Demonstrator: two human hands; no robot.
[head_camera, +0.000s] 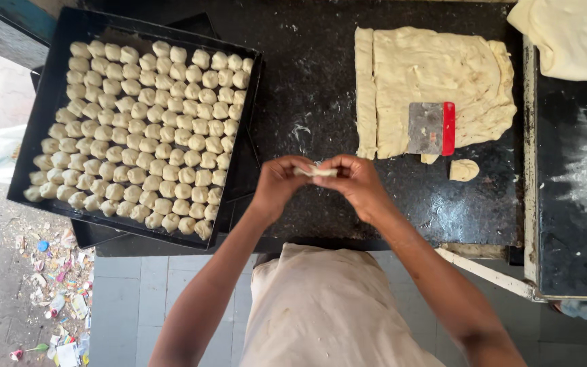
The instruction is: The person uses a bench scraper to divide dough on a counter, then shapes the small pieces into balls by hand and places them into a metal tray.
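pale dough piece [315, 172] sits pinched between the fingertips of the left hand [278, 185] and right hand [358, 183], held just above the black worktop [321, 88] near centre. this looks like the shaping step: folding one small cut into a ball. at ten o'clock the black baking tray [52, 81] is nearly packed with dough balls [140, 132]. at two o'clock lies the dough sheet [436, 81] with a red-handled scraper [431, 128]; a spare cut piece [464, 170] waits at three o'clock. next calls for a gentle set-down in a free tray gap.
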